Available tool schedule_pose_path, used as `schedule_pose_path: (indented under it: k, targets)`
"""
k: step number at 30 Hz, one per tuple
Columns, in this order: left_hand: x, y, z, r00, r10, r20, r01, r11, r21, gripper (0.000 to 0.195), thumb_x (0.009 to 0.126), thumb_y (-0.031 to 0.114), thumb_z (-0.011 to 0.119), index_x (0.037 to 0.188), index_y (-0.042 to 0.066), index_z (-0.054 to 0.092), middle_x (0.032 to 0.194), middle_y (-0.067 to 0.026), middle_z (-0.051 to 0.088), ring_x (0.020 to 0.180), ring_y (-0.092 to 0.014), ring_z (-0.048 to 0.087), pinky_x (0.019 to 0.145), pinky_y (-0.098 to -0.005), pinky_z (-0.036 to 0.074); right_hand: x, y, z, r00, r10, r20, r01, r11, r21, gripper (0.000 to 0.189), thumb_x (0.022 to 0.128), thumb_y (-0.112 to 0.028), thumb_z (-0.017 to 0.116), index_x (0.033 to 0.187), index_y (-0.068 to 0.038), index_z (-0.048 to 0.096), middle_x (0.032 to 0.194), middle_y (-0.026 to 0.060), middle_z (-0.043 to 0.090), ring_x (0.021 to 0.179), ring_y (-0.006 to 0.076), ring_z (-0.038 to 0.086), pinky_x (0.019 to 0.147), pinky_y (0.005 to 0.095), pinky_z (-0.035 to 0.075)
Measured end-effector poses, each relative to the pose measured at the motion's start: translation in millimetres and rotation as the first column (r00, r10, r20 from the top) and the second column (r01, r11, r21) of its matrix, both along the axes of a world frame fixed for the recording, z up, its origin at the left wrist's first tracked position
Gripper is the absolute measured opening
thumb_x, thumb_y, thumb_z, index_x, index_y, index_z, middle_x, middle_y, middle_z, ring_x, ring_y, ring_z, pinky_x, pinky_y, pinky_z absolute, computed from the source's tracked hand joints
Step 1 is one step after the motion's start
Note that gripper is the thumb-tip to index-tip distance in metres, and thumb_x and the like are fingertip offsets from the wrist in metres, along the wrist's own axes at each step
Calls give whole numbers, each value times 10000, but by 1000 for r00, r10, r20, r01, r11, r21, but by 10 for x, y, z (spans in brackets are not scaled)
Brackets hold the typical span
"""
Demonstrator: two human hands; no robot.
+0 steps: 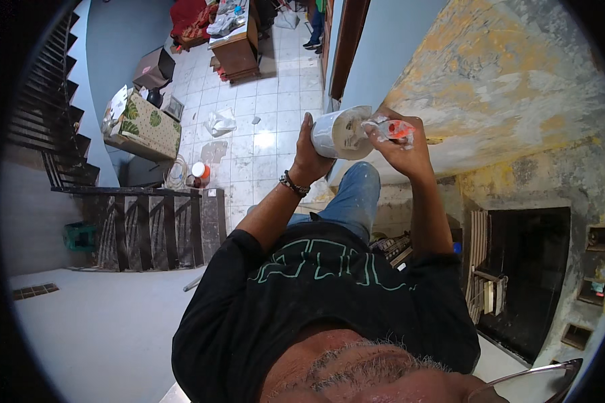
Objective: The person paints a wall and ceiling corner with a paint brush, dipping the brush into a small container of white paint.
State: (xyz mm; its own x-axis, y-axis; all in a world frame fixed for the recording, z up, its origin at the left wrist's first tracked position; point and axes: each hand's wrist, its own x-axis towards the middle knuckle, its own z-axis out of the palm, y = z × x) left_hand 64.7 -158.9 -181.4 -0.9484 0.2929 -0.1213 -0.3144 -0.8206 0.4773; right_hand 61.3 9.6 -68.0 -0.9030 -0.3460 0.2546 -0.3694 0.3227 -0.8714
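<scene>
My left hand [307,158] grips a white plastic tub [326,137] from its left side, thumb up along the wall. The tub is tilted, and its round beige face with dark specks and smears turns to the right; whether this is the inside is hard to tell. In my right hand [406,153] is a tool with an orange-red and white handle [398,130], smeared with white paste. The tool's working end is hidden at the tub's right rim. White paste also coats the fingers of my right hand. Just right of it rises a patchy yellow, grey and white wall [489,85].
Below left, a dark staircase [146,229] with a black railing descends beside a tiled floor [262,106]. A leaf-patterned box [148,126], a white plastic bag [221,122], an orange-and-white container [200,170] and a wooden desk [237,55] stand there. Another person's leg [316,30] shows at the top.
</scene>
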Motion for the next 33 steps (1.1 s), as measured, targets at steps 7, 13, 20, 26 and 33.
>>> schedule_pose_path:
  k: [7, 13, 20, 26, 33]
  targets:
    - [-109, 19, 16, 1000, -6, 0, 6, 1000, 3, 691, 830, 628, 251, 1285, 127, 390, 1255, -98, 455, 1144, -276, 449, 927, -449, 353, -3, 176, 98, 991, -85, -103, 78, 994, -76, 126, 746, -105, 652, 757, 2, 587, 589, 17, 525, 575, 37, 434, 517, 225, 390]
    - [-331, 201, 116, 999, 37, -11, -38, 994, -105, 697, 842, 630, 215, 1250, 100, 409, 1207, -108, 492, 1111, -272, 486, 900, -449, 390, -121, 425, 226, 987, -162, -18, 159, 982, -106, 160, 746, -95, 669, 808, 34, 597, 639, -8, 557, 588, 24, 468, 504, 190, 402]
    - [-451, 336, 204, 999, 47, 2, -46, 994, -97, 629, 845, 617, 266, 1201, 126, 432, 1122, -85, 515, 983, -233, 520, 761, -384, 430, -259, 586, 418, 952, -304, -29, 296, 942, -158, 240, 739, -115, 698, 875, 50, 588, 692, 4, 566, 619, 35, 483, 538, 186, 413]
    - [-575, 388, 241, 999, 44, 17, -43, 997, -58, 615, 837, 617, 293, 1181, 131, 447, 1084, -81, 521, 958, -232, 522, 728, -385, 437, -213, 797, 741, 977, -114, -178, 127, 990, 63, 181, 728, -68, 681, 873, 15, 611, 719, 37, 598, 628, 62, 515, 564, 224, 436]
    - [-699, 364, 338, 998, 52, -22, -53, 997, -52, 579, 855, 588, 278, 1185, 146, 455, 1090, -68, 530, 933, -217, 527, 677, -361, 451, -130, 708, 818, 896, 268, -354, -101, 899, 426, 306, 670, -56, 644, 974, -90, 638, 805, 130, 602, 697, 266, 584, 635, 334, 455]
